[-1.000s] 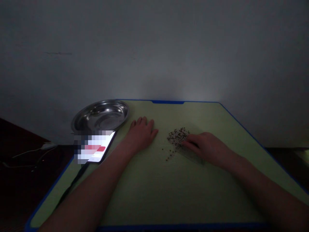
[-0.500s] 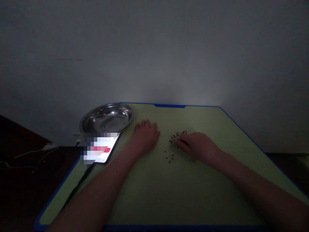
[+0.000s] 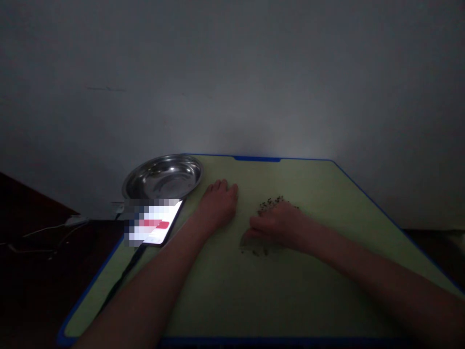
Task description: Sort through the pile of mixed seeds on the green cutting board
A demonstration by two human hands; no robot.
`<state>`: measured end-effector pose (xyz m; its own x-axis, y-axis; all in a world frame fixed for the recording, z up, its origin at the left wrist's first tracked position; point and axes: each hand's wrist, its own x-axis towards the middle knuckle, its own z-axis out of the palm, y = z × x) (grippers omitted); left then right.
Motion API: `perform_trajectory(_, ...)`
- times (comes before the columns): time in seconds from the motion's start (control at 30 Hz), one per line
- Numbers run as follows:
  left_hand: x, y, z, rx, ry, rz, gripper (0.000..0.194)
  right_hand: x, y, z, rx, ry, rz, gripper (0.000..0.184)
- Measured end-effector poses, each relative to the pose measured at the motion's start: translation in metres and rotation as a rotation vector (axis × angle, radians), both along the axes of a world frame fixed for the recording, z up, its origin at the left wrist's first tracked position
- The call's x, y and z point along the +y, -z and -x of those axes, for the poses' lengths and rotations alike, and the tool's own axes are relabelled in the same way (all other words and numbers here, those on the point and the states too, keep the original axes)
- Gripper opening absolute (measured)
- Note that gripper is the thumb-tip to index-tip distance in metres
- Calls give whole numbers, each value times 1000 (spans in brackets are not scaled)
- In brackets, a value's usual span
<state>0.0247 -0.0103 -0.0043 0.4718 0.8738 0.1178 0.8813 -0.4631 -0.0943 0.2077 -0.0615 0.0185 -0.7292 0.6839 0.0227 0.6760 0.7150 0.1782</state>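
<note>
My left hand [image 3: 219,202] lies palm down on the green tabletop, to the left of the dark bits, with its fingers a little apart and nothing seen in it. My right hand [image 3: 276,224] is closed on a thin, see-through plastic piece [image 3: 250,246], held low at the table and smeared by motion. Whether it is a small bag or a sheet, I cannot tell. Small dark beads or seeds [image 3: 271,201] lie scattered just beyond the right hand. A few more dark specks show at or under the plastic's near edge.
A shiny metal basin [image 3: 163,178] stands at the table's back left corner. Nearer me a lit phone [image 3: 158,232] with a dark strap lies beside my left forearm. The green table [image 3: 232,295] has a blue rim and meets a grey wall. White cables [image 3: 74,220] hang at left.
My right hand has moved left and toward me, bringing the clear plastic over the loose near specks. My left hand has stayed almost in place, its fingers drawn in slightly.
</note>
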Motion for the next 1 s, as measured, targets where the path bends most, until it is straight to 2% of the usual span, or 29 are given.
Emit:
perform_trajectory(0.3,0,2,0,11,-12,-18,39,-19,-16,-29,167,131,135,31)
perform_trajectory(0.47,1,4,0,28,-6,-27,41,-25,-12,-43,239,157,214,33)
perform_trajectory(0.6,0,1,-1,42,-15,-3,42,-31,-7,-40,236,153,254,32)
perform_trajectory(0.8,0,-1,-3,58,-30,24,43,-42,1,-30,286,146,192,34)
perform_trajectory(1.0,-1,-1,-3,50,-34,38,43,-37,1,-37,312,216,197,36)
